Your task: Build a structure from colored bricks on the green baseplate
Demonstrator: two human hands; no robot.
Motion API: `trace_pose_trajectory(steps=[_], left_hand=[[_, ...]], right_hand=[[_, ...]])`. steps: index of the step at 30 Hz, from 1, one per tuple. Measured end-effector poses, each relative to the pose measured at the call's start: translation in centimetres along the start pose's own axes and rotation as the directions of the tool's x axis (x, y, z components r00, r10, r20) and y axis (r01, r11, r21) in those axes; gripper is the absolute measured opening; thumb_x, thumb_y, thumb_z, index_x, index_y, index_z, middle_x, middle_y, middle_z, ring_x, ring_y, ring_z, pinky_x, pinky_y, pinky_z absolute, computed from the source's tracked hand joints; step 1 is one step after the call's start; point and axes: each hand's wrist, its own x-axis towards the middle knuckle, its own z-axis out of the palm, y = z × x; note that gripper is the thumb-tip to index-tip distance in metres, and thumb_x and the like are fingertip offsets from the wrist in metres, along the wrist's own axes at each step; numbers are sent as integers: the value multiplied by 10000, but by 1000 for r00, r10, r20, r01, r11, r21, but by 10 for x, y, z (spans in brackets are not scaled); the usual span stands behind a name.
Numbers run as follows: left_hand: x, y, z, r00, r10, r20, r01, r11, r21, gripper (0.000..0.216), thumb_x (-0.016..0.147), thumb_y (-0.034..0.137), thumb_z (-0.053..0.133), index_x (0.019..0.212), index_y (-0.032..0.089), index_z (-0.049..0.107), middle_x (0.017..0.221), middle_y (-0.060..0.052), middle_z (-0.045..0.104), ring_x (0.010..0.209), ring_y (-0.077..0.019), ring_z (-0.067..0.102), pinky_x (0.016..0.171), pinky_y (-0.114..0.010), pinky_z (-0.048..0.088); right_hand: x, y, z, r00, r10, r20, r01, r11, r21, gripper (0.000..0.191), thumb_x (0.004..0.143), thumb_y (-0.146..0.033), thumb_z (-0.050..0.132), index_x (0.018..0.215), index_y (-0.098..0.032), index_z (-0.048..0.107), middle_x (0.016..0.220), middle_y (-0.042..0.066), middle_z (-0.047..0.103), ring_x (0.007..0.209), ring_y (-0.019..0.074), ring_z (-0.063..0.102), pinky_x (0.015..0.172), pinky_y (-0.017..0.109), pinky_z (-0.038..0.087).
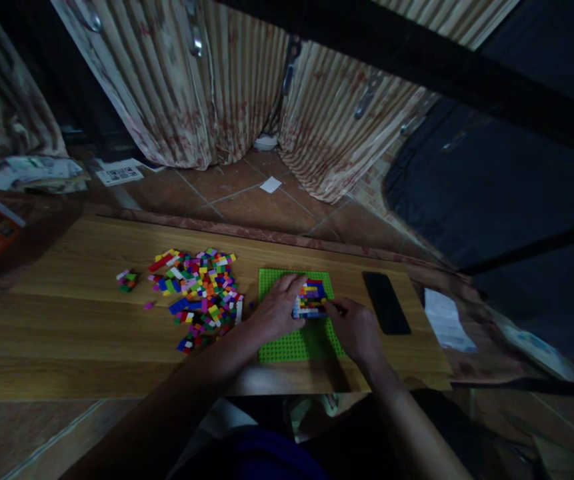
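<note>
A low block of multicoloured toy bricks point(311, 298), with blue along its edges, stands on a green studded baseplate point(287, 349). Around the left side of this build curls my left hand point(281, 308), its fingers at the far edge and its thumb at the near edge. My right hand point(357, 327) is closed in a pinch at the right side of the build. A small yellow brick point(323, 301) shows at its fingertips, partly hidden by them. The left hand covers part of the build and of the baseplate.
Left of the baseplate, loose bricks point(201, 287) lie spread in a pile, with a small cluster point(127, 280) further left. A black phone point(385, 303) rests at the right on the wooden table point(81, 333). Beyond the table hang striped curtains point(247, 80).
</note>
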Motion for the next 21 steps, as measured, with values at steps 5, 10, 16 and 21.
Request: trace_pose_trajectory(steps=[5,10,16,21], left_hand=[[-1,-3,2,1000,11,-12,-11,1000,-7,884,643,198,731,1428,218,326,1405,-109,386,1326,-292,376,1124,-470,354],[0,-3,2,1000,16,-8,-16,1000,4,874,648,212,729,1427,216,332,1396,-105,393,1299,-293,396,1122,-475,354],[1,-1,0,1000,23,-10,-23,1000,2,862,647,207,722,1421,228,342,1387,-90,401,1291,-291,400,1123,-474,351],[0,0,0,999,32,-10,-32,999,0,868,643,180,714,1420,243,333,1388,-89,400,1292,-295,398,1114,-490,350]], right_hand=[[3,3,-9,1000,-10,20,8,996,84,304,843,-389,512,811,-182,733,765,65,736,688,189,653,630,274,413],[0,5,-5,997,67,-32,-58,972,228,319,824,-420,539,832,-166,731,808,82,747,720,205,662,631,277,441],[0,4,6,984,162,-72,-132,941,313,360,777,-467,579,800,-139,725,750,98,734,673,217,647,591,284,445],[-2,1,9,979,192,-67,-169,952,255,337,765,-461,585,749,-148,709,691,84,714,619,205,623,567,283,414]])
